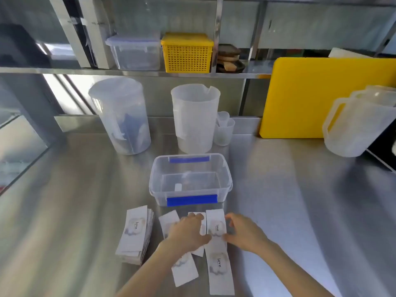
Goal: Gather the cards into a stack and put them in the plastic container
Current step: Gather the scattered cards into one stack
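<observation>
Cards: loose white cards point(216, 227) lie on the steel desk point(300, 211), just in front of the container.
Stack: stack point(136, 234) at left.
Container: plastic container point(225, 168), open.
Left hand point(186, 232): flat on cards, grip wide.
Right hand point(244, 232): fingers curled at a card's edge; grip unclear.

The open plastic container point(190, 179) sat mid-counter point(300, 200), two pitchers point(194, 117) standing behind it. Nearer than it lay loose cards point(216, 228) under both hands point(187, 231), and a stack of cards point(135, 234) lay to their left.
</observation>
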The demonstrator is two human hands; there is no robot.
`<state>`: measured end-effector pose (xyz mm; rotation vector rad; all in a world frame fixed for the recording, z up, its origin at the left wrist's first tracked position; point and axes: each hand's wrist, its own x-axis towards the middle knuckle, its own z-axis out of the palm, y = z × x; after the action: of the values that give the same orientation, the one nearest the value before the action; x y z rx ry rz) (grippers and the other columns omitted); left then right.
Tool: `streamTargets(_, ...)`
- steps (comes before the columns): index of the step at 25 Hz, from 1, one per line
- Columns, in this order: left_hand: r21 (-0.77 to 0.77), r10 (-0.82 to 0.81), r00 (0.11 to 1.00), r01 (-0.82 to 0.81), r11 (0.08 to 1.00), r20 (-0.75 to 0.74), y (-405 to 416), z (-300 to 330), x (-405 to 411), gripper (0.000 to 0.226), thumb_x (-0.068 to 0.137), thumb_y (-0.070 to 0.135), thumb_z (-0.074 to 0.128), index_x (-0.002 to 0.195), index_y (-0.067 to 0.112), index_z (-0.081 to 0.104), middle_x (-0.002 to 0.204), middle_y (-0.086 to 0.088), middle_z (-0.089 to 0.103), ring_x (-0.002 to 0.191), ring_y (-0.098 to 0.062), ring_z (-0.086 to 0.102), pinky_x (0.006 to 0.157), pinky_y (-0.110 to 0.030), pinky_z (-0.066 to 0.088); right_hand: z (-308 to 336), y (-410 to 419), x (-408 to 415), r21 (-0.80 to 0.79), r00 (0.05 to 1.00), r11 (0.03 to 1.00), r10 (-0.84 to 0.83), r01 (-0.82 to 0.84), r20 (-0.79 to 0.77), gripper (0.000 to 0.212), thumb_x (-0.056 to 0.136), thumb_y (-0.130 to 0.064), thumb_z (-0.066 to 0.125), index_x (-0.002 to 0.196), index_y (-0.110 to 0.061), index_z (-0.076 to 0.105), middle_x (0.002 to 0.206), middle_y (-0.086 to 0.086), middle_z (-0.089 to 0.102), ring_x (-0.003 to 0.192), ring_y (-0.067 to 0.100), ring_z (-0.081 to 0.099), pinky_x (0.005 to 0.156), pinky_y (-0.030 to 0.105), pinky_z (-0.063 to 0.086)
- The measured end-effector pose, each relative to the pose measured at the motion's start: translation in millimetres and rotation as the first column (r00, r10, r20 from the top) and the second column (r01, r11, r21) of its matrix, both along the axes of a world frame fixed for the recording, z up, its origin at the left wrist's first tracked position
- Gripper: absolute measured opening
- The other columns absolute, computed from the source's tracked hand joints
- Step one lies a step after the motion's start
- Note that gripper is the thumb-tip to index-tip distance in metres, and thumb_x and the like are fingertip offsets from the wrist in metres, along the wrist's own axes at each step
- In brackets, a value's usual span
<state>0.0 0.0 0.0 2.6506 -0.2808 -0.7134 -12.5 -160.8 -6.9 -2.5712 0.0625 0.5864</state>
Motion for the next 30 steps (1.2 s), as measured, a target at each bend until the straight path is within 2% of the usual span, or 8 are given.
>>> streamTargets(4, 0.065, -0.008, 1.000, 0.009, 0.998, -0.009, -5, -17, -6, 0.058, 0.082, 0.040, 0.054, 0.133, 0.020, 0.037, 0.137, -0.005, 0.047, 0.125, -0.025, 0.046, 0.105, -0.040, 0.038, -23, 11, -6, -0.093, 0.995, 0.993, 0.069, -0.075, -0.067, 0.066, 0.079, -0.032, 0.062, 0.137, -0.019, 0.033, 0.133, 0.007, 0.043, 0.127, 0.025, 0.039, 0.096, 0.036, 0.042)
streamTargets(8, 0.123, -0.018, 0.999, 0.022, 0.992, -0.032, -10, -34, -8, 0.058, 0.083, 0.039, 0.053, 0.135, 0.019, 0.036, 0.140, -0.005, 0.043, 0.129, -0.026, 0.041, 0.108, -0.042, 0.030, -43, 19, -6, -0.153, 0.993, 0.983, 0.092, -0.103, -0.079, 0.062, 0.079, -0.031, 0.062, 0.133, -0.019, 0.036, 0.131, 0.010, 0.039, 0.125, 0.027, 0.037, 0.095, 0.036, 0.043)
streamTargets(17, 0.141, -0.002, 1.000, 0.003, 0.990, -0.001, -14, -54, -13, 0.051, 0.083, 0.039, 0.053, 0.129, 0.021, 0.042, 0.137, -0.005, 0.043, 0.129, -0.026, 0.037, 0.107, -0.040, 0.027, -48, 16, -4, -0.129, 0.996, 0.989, 0.066, -0.073, -0.059, 0.049, 0.073, -0.029, 0.070, 0.109, -0.011, 0.042, 0.122, 0.011, 0.043, 0.114, 0.027, 0.043, 0.089, 0.032, 0.042)
streamTargets(19, 0.100, 0.033, 0.999, -0.032, 0.994, -0.014, -14, -56, -14, 0.047, 0.084, 0.039, 0.051, 0.127, 0.022, 0.045, 0.135, -0.003, 0.046, 0.128, -0.024, 0.040, 0.107, -0.039, 0.028, -48, 13, -4, -0.056, 0.999, 0.998, 0.020, -0.023, -0.042, 0.037, 0.076, -0.024, 0.065, 0.104, -0.013, 0.044, 0.113, 0.010, 0.052, 0.106, 0.027, 0.050, 0.085, 0.032, 0.045)
streamTargets(22, -0.027, 0.175, 0.981, -0.178, 0.984, -0.082, -12, -58, -15, 0.039, 0.082, 0.044, 0.052, 0.117, 0.027, 0.052, 0.128, 0.004, 0.056, 0.120, -0.019, 0.049, 0.104, -0.035, 0.033, -45, 8, -3, 0.132, 0.991, 0.982, -0.130, 0.131, -0.018, 0.023, 0.079, -0.016, 0.064, 0.088, -0.017, 0.042, 0.090, 0.004, 0.056, 0.084, 0.020, 0.054, 0.063, 0.023, 0.042)
streamTargets(25, -0.168, 0.285, 0.940, -0.317, 0.933, -0.189, -10, -56, -15, 0.040, 0.083, 0.041, 0.055, 0.118, 0.022, 0.053, 0.120, 0.006, 0.061, 0.114, -0.016, 0.055, 0.090, -0.024, 0.036, -40, 6, 2, 0.285, 0.964, 0.922, -0.265, 0.261, -0.026, 0.022, 0.078, -0.016, 0.068, 0.087, -0.017, 0.048, 0.090, 0.005, 0.059, 0.080, 0.017, 0.053, 0.055, 0.012, 0.039)
streamTargets(27, -0.287, 0.320, 0.899, -0.405, 0.868, -0.299, -7, -56, -14, 0.039, 0.083, 0.037, 0.057, 0.115, 0.014, 0.055, 0.110, 0.001, 0.063, 0.102, -0.016, 0.058, 0.077, -0.020, 0.039, -34, 7, 6, 0.416, 0.933, 0.839, -0.354, 0.350, -0.072, 0.019, 0.079, -0.013, 0.068, 0.087, -0.013, 0.051, 0.089, 0.007, 0.058, 0.078, 0.017, 0.054, 0.050, 0.008, 0.043)
streamTargets(30, -0.453, 0.360, 0.832, -0.537, 0.711, -0.422, -2, -52, -16, 0.020, 0.086, 0.030, 0.056, 0.095, 0.012, 0.056, 0.093, 0.000, 0.063, 0.077, -0.010, 0.057, 0.063, -0.016, 0.041, -27, 10, 12, 0.557, 0.899, 0.716, -0.409, 0.421, -0.153, 0.014, 0.081, -0.011, 0.065, 0.088, -0.011, 0.053, 0.089, 0.009, 0.059, 0.075, 0.016, 0.057, 0.054, 0.012, 0.049)
